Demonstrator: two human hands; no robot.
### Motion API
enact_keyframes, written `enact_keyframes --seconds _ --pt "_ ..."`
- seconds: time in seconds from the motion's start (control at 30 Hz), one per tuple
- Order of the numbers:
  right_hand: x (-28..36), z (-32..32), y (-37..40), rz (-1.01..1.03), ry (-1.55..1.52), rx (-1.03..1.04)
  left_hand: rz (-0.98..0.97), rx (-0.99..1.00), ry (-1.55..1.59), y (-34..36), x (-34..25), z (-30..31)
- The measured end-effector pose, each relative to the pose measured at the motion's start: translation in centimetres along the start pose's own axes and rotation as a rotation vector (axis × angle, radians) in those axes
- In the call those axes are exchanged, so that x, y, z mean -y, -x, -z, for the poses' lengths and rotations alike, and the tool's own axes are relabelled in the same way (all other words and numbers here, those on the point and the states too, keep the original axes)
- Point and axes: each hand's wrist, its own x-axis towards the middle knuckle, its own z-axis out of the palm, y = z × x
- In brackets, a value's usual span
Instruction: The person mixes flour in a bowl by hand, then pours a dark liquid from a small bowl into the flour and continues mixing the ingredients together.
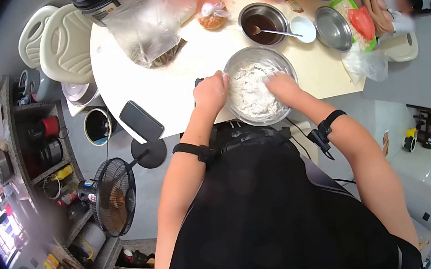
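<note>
A metal bowl (289, 64) at the table's front edge holds crumbly white flour dough (252, 95). My left hand (211, 91) is closed on the bowl's left rim, thumb toward the inside. Inside the bowl, my right hand (282, 88) presses into the dough at the right with its fingers curled. Its fingertips are partly covered in white dough. Just behind stands a metal pot (243, 12) with brown liquid, a spoon (281, 32) lying across its rim. Beside it is a small white bowl (303, 29).
A phone (141, 121) lies at the table's left edge. Farther back are plastic bags (147, 30), a metal basin (333, 29) and a green tray (344, 5). A fan (115, 196) stands on the floor at left. Another person (394, 5) sits at the right.
</note>
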Motion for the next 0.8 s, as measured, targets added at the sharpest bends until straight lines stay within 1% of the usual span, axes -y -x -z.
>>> enact_keyframes --seconds 0.1,0.17,0.3,0.43,0.57,0.67,0.77,0.8 --pt "-0.1 -0.6 -0.5 -0.026 0.019 -0.014 -0.02 -0.016 0.089 0.2 0.7 -0.2" --pt "0.0 -0.5 -1.0 -0.032 -0.006 -0.032 -0.022 -0.036 0.089 0.6 0.9 -0.2" --pt "-0.7 1.8 -0.9 -0.077 -0.085 -0.062 -0.004 -0.048 0.087 1.0 0.9 0.3" --pt "-1.5 3.8 -0.8 -0.141 -0.157 0.023 0.013 -0.036 0.103 1.0 0.9 -0.1" --pt "-1.6 5.2 -0.7 -0.211 -0.366 -0.135 0.024 -0.032 0.102 1.0 0.8 0.0" --pt "-1.0 6.5 -1.4 -0.303 -0.572 -0.097 0.02 -0.048 0.099 0.8 0.8 -0.5" --pt "0.5 5.9 -1.7 -0.322 -0.857 -0.105 0.052 -0.033 0.138 0.9 0.8 -0.7" --pt "0.9 5.2 -1.6 -0.308 -0.883 -0.118 0.057 -0.023 0.151 0.9 0.9 -0.8"
